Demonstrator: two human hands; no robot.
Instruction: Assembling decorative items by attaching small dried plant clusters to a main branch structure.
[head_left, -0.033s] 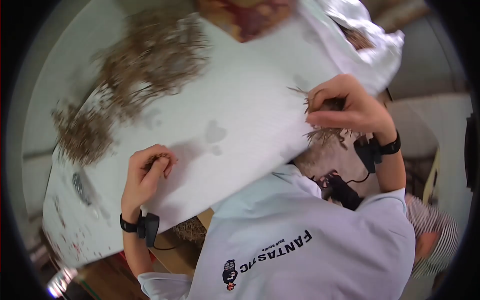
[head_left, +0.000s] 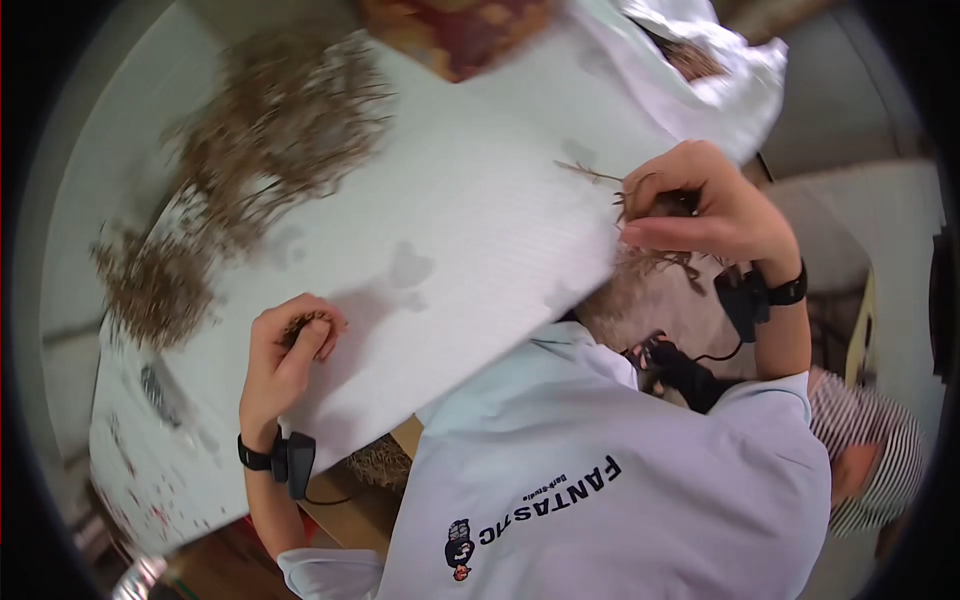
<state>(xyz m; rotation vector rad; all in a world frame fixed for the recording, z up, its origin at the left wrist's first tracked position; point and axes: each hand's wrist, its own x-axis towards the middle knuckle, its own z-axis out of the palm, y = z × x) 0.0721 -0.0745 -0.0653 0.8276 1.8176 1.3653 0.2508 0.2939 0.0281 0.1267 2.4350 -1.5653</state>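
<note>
My left hand (head_left: 290,355) hovers over the left part of the white table (head_left: 470,260), fingers curled round small dark brown bits (head_left: 306,322) that look like dried plant pieces. Thin brown dried stalks (head_left: 640,195) are pinched in my right hand (head_left: 715,205), just past the table's right front edge. Several stalks stick out to the left of those fingers, and others hang below them. A large loose heap of similar dried stalks (head_left: 285,115) lies at the far left, with a smaller heap (head_left: 160,285) nearer me. Motion blurs both heaps.
A red and yellow package (head_left: 460,35) lies at the far edge. A white plastic sack (head_left: 735,90) with brown stalks inside is at the far right. A small clear object (head_left: 160,390) and crumbs are at the left. Below the table stands a cardboard box (head_left: 350,520). Someone's striped sleeve (head_left: 875,450) shows at right.
The table and heaps have shifted slightly left in the picture. My right hand has moved slightly right with its stalks; my left hand keeps its curl.
</note>
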